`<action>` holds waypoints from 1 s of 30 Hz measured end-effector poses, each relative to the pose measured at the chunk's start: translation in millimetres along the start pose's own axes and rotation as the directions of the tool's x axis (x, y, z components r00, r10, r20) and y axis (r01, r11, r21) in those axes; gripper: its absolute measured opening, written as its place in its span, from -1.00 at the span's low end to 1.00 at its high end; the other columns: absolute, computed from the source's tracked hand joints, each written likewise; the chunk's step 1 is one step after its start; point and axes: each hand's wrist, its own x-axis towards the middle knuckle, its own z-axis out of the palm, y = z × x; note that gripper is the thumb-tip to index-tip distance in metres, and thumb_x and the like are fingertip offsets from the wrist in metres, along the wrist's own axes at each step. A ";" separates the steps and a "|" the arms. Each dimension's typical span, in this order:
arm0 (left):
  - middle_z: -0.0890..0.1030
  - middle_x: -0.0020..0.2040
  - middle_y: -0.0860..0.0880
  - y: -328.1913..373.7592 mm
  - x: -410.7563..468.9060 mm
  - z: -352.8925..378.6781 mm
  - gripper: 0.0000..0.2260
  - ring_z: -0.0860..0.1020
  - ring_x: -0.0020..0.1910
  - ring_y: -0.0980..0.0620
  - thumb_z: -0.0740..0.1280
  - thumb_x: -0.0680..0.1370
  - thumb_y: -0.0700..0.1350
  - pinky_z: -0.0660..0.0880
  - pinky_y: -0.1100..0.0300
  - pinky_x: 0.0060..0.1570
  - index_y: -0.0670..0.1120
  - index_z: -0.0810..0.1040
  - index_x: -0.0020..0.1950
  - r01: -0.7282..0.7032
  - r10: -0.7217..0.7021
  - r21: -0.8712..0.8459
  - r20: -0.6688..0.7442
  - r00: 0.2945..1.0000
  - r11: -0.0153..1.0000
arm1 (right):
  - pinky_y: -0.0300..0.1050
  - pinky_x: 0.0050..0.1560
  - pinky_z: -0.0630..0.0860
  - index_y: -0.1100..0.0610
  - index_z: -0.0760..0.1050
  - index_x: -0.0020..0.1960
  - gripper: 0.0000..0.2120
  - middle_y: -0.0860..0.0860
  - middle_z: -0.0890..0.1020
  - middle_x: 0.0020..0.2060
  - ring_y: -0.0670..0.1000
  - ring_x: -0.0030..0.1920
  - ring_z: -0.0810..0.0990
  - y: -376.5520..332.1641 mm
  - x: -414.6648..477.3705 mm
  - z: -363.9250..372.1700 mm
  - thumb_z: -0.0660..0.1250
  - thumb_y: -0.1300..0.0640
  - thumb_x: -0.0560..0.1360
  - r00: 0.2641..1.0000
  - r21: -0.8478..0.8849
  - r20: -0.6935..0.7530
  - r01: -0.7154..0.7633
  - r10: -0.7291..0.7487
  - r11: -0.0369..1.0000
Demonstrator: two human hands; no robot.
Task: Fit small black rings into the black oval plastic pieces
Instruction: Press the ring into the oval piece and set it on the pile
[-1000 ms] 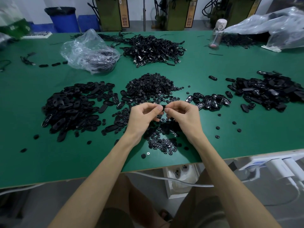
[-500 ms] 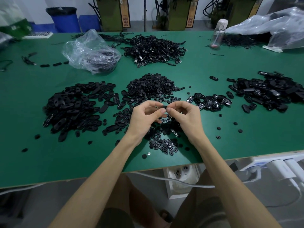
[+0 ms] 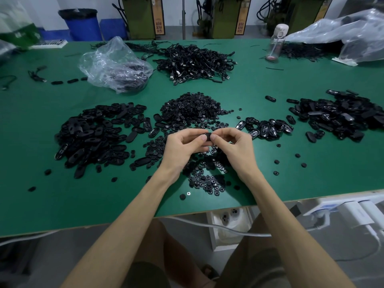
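Note:
My left hand and my right hand meet above the middle of the green table. Both pinch one black oval piece between thumbs and fingertips; most of it is hidden, and I cannot tell whether a ring sits in it. A heap of small black rings lies just behind my hands, and more rings are scattered under them. To the left is a big pile of black oval pieces. To the right lie a small group of oval pieces and a larger pile.
A clear plastic bag and a heap of black cables lie at the back. A water bottle and a large plastic bag stand back right. A power strip with white plugs hangs at the table's front right edge.
Both hands have stayed together over the rings, with small finger shifts on the pinched piece. The piles have not moved.

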 end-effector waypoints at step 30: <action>0.73 -0.11 -0.20 -3.4 1.2 0.3 -0.89 0.73 -0.16 -0.09 0.44 0.57 -0.36 0.66 0.14 -0.10 -0.27 0.63 0.09 0.009 -0.004 0.108 -0.049 0.999 0.994 | -0.32 -0.21 0.54 0.24 0.69 0.03 -0.92 0.00 0.74 -0.23 -0.10 -0.24 0.67 -6.7 -3.9 -0.3 0.48 0.32 0.54 0.995 0.145 0.093 -0.033 0.020 0.989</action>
